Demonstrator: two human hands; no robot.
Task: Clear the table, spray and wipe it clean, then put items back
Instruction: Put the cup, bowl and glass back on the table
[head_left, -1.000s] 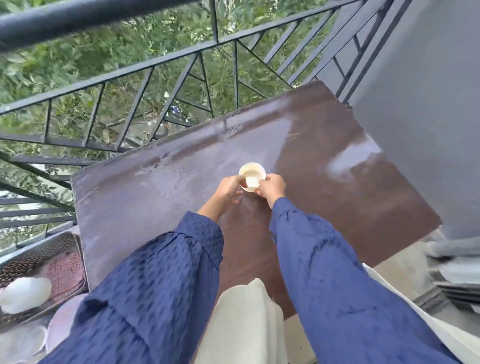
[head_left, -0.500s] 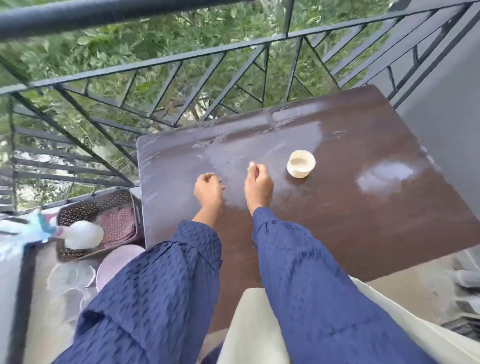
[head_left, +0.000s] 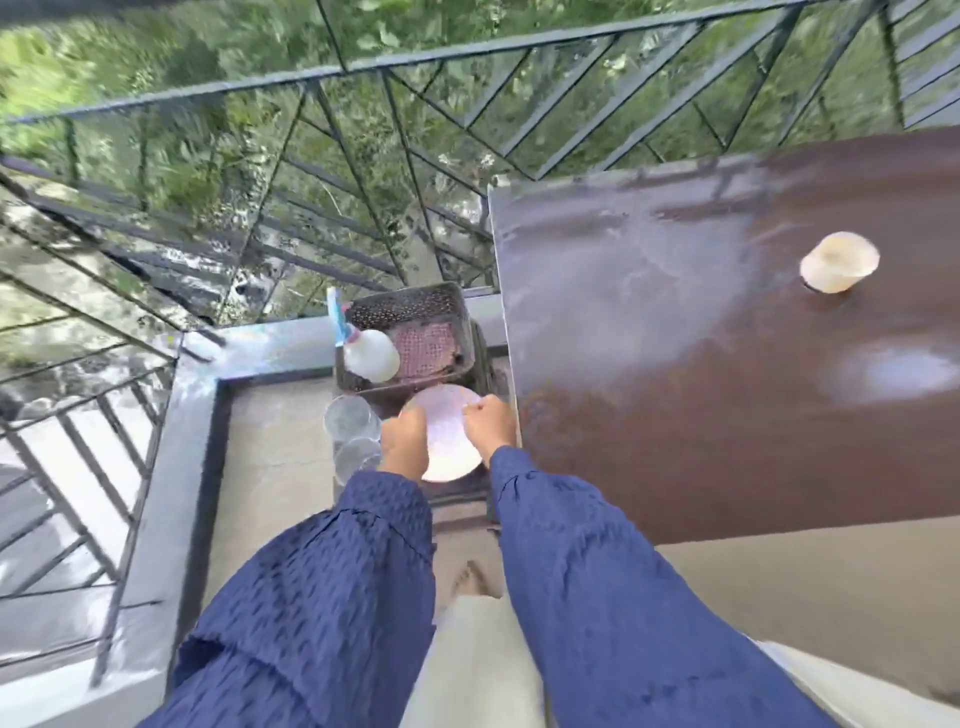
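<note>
left grip (head_left: 405, 441) and right grip (head_left: 491, 423) clutch the pink plate (head_left: 448, 436) by its rim, just beside the desk (head_left: 675, 374) edge, basket (head_left: 457, 332) right behind.

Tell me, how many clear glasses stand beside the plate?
2. One clear glass stands in front of the basket, left of the plate; the other glass is just nearer, beside the left hand, which may hide more.

Loose textured navy-blue sleeves (head_left: 332, 597), cream garment (head_left: 472, 665)
</note>
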